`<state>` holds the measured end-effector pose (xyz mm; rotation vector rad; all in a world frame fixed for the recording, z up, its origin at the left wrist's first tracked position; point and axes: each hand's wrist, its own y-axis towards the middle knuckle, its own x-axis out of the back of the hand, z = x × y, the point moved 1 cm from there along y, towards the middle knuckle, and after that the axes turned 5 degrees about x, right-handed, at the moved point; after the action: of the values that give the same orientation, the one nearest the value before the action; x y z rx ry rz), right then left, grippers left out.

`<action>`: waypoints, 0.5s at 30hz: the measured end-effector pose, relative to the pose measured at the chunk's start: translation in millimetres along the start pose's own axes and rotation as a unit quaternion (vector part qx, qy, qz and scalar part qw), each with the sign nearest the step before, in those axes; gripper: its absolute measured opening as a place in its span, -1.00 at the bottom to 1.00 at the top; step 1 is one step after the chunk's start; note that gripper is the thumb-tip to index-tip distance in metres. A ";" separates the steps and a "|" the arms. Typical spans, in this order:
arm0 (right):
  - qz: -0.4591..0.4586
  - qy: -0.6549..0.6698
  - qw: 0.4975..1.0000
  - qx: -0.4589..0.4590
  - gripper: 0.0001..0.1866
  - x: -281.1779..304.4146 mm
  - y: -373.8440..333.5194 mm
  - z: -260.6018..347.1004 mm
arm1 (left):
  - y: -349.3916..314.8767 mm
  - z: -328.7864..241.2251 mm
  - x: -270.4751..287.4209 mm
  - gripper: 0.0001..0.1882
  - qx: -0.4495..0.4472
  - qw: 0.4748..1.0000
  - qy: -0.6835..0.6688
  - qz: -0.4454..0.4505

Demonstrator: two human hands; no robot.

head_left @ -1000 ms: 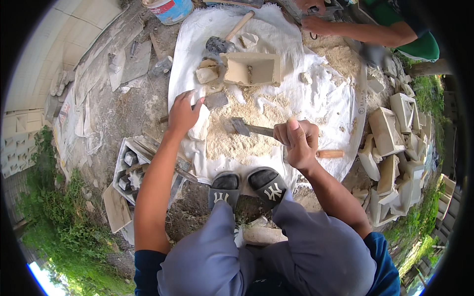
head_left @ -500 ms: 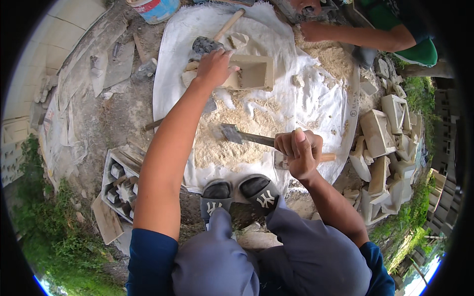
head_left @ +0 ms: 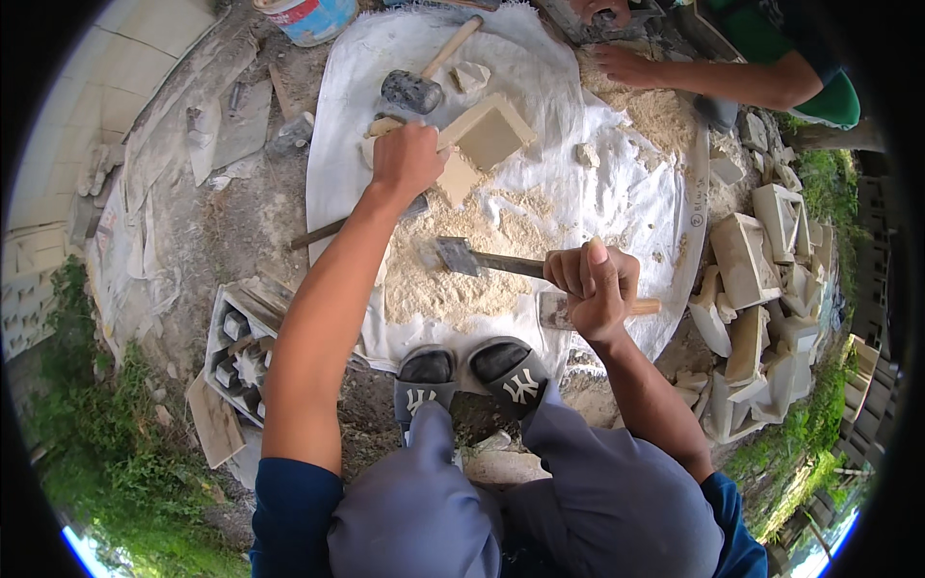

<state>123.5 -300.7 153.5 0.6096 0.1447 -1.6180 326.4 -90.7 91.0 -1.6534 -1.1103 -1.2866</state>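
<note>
A pale, open-topped stone box (head_left: 496, 130) stands turned at an angle on the white sheet (head_left: 352, 63). My left hand (head_left: 409, 157) is closed on its left corner, the fingertips partly hidden. Nearer to me, my right hand (head_left: 594, 282) grips the shank of a dark tool with a flat, square metal blade (head_left: 458, 257). That blade hovers over or touches the heap of pale chips and dust (head_left: 434, 299); which, I cannot tell. Beyond my left hand lies a black-headed mallet (head_left: 412, 91) with a wooden handle. Another wooden-handled tool (head_left: 644, 306) lies below my right hand.
A co-worker's hand (head_left: 624, 67) rests near dust at the upper right. Stone boxes and broken pieces (head_left: 747, 260) are piled at right. A dark-handled tool (head_left: 318, 234) lies under my left forearm. At left sits a crate of blocks (head_left: 236, 337); a paint bucket (head_left: 306, 21) stands far back.
The stone box has been turned and its near side now shows a pale flat face. My left hand has closed on its corner. My right hand keeps the bladed tool in nearly the same place.
</note>
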 end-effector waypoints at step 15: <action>-0.071 -0.047 0.994 0.068 -0.44 -17.4 62.2 68.9 | -44.9 4.2 -56.2 -0.37 0.093 0.932 -0.343 -0.072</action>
<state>162.5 -325.1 235.9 0.6369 0.0075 -1.8027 279.0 -81.8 37.5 -1.9545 -1.7275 -0.6442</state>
